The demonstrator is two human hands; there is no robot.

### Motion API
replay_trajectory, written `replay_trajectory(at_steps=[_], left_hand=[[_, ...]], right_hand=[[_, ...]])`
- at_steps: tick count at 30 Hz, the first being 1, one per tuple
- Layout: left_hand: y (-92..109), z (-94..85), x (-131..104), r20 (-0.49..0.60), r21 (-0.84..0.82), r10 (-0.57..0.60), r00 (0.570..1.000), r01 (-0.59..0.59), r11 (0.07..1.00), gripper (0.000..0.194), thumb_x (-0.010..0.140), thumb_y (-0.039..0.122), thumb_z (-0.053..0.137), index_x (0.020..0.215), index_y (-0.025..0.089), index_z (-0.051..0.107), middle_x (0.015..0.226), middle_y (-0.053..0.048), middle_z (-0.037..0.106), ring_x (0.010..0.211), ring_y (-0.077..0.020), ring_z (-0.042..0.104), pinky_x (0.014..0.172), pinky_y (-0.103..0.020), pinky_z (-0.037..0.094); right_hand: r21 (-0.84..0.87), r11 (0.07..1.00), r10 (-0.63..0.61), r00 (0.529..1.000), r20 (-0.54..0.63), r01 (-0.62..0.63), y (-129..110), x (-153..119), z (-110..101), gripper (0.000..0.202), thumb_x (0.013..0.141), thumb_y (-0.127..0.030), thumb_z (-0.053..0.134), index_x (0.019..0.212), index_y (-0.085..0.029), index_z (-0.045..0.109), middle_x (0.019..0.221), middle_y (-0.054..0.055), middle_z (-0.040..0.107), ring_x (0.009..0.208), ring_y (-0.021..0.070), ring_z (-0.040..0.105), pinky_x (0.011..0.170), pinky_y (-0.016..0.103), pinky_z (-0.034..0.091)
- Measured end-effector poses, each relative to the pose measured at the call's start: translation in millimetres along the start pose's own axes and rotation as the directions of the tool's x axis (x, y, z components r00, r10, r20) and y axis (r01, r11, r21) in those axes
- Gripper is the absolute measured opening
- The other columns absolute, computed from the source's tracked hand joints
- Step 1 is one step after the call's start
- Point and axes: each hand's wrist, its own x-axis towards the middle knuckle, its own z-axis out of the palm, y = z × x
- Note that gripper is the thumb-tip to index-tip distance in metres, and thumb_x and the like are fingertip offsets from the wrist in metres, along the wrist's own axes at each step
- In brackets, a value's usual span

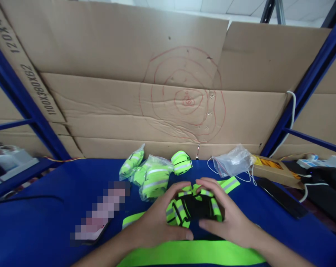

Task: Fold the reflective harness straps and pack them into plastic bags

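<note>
My left hand [156, 224] and my right hand [232, 218] are curled around a bundle of neon-green reflective strap [181, 209] with silver stripes and black parts. The bundle sits between both hands, gripped from its two sides, just above the blue surface. One striped strap end [229, 184] sticks out beyond my right fingers. A wide plain green band [195, 253] lies across the near edge, below the hands. Another green piece [131, 219] shows to the left, partly hidden behind my left forearm.
Bagged green reflective bundles [155, 181] and a loose roll [181, 163] lie at the back. Right of them are a clear plastic bag [234, 163], a cardboard box [276, 172] and a black phone-like slab [281, 198]. A blurred-out device [101, 215] lies left on the blue table [45, 207].
</note>
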Motion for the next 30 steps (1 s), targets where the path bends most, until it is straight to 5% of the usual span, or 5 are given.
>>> replay_trajectory(at_steps=[7,11,15,21,30], left_hand=[[-1.0,18.9,4.0,-0.234,-0.510,-0.044,0.971,-0.084,0.856,0.077,0.060,0.046,0.097,0.123,0.029,0.057,0.113,-0.002,0.063,0.103,-0.0217,0.067,0.087,-0.029,0.055],[2.9,22.7,5.8,-0.294,-0.621,-0.155,0.943,-0.065,0.781,0.088,0.061,0.044,0.098,0.133,0.032,0.049,0.102,-0.001,0.067,0.084,-0.0168,0.068,0.074,-0.026,0.055],[1.9,15.3,9.1,-0.041,-0.734,-0.120,0.992,0.052,0.677,0.109,0.055,0.054,0.098,0.148,0.032,0.044,0.101,-0.005,0.072,0.083,-0.0201,0.070,0.067,-0.026,0.054],[2.3,16.7,11.4,0.261,-0.558,-0.196,0.945,0.314,0.768,0.054,0.062,0.041,0.096,0.102,0.010,0.076,0.090,-0.009,0.072,0.071,-0.0161,0.068,0.068,-0.026,0.054],[-9.4,34.8,2.5,-0.107,-0.355,-0.183,0.977,0.134,0.925,0.041,0.074,0.037,0.088,0.109,0.018,0.076,0.103,-0.008,0.077,0.103,-0.0280,0.070,0.096,-0.038,0.056]], right_hand=[[0.466,0.865,0.059,0.959,0.279,-0.188,20.3,0.7,-4.6,0.121,0.061,-0.039,0.099,0.162,-0.035,0.031,0.158,0.012,0.048,0.148,0.0283,0.045,0.125,0.049,0.030],[0.465,0.788,0.325,0.914,0.244,-0.404,8.3,8.7,10.3,0.087,0.061,-0.035,0.098,0.140,-0.027,0.061,0.130,0.009,0.070,0.115,0.0241,0.068,0.099,0.037,0.056],[0.700,0.615,0.368,0.917,0.151,-0.363,-8.6,24.4,13.6,0.041,0.067,-0.027,0.092,0.101,-0.016,0.072,0.079,0.002,0.076,0.067,0.0121,0.069,0.066,0.022,0.054],[0.787,0.440,0.444,0.867,0.227,-0.432,-1.5,23.1,9.2,0.037,0.064,-0.016,0.085,0.100,-0.014,0.076,0.067,0.005,0.075,0.058,0.0157,0.071,0.059,0.024,0.054],[0.719,0.630,0.420,0.908,0.001,-0.293,-3.8,5.6,38.0,0.026,0.074,-0.025,0.083,0.099,-0.022,0.081,0.099,0.007,0.080,0.089,0.0217,0.076,0.085,0.035,0.060]])
